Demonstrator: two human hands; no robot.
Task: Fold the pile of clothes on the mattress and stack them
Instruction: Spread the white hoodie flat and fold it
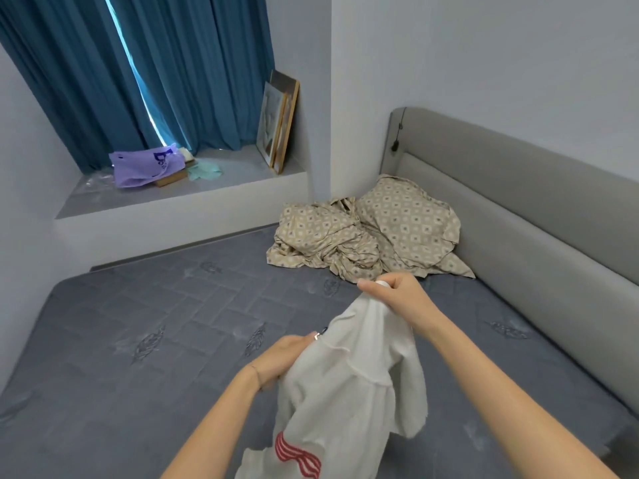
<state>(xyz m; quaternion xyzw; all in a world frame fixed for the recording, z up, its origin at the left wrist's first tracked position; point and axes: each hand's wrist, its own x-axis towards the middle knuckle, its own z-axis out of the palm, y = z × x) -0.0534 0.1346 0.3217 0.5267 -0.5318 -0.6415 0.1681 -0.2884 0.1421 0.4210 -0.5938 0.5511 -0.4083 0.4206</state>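
The purple bag (145,167) at the ledge (242,174) left end is showing blurred, unreadable blue print. The white garment (345,392) is showing red stripes only.

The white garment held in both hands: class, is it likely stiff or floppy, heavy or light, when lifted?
Probably floppy: the white garment hangs in loose folds below the right hand and left hand. Likely light, since pinching fingers alone hold it up.

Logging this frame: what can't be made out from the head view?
All in the head view:
- white garment: lower part cut off by the bottom edge; bunched, so its type is unclear.
- left hand: fingertips hidden behind the garment it grips.
- patterned heap: crumpled, so the piece count is unclear.
- purple bag: print too small to read.
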